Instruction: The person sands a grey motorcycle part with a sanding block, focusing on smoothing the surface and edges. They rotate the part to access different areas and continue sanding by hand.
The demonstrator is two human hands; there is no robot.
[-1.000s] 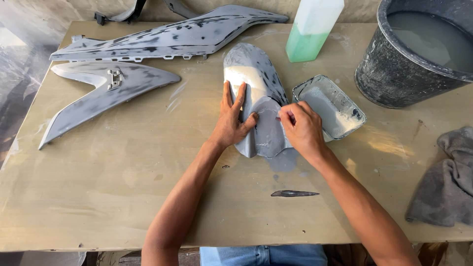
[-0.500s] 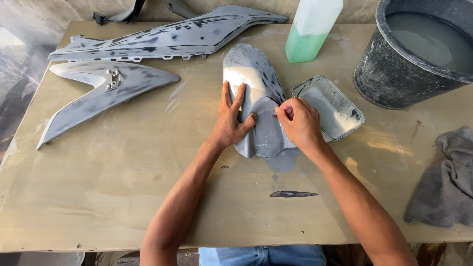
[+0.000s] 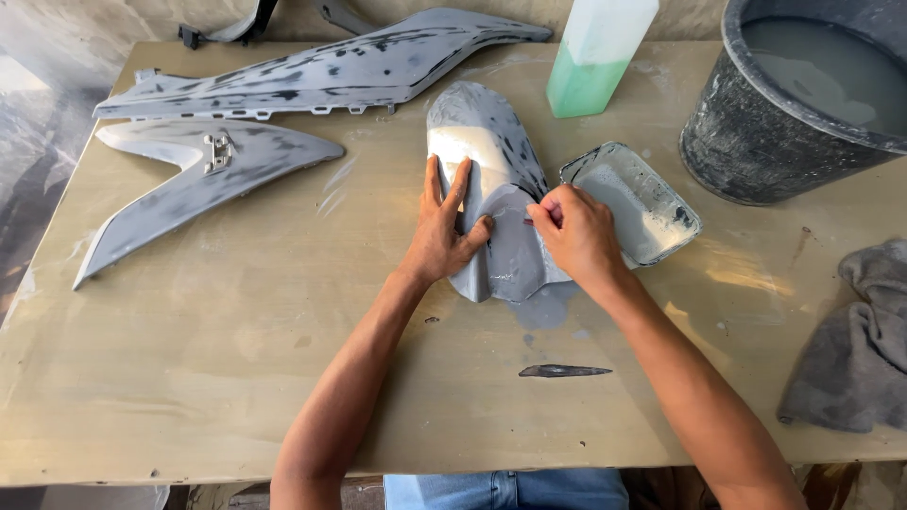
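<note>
Both bare forearms reach forward from the bottom edge and angle inward toward each other. The left hand [image 3: 442,236] lies palm down with its fingers stretched forward, slightly spread, and its thumb pointing out to the right. The right hand [image 3: 576,236] is curled into a loose fist, knuckles up, fingertips pinched together toward the left hand, wrist bent slightly inward.

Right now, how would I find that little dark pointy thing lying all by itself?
Start at the tan table and find the grey curved panel under both hands. Come straight toward the near edge. The dark sliver lies flat there, alone, thin and pointed at both ends, far smaller than the grey panels.
</note>
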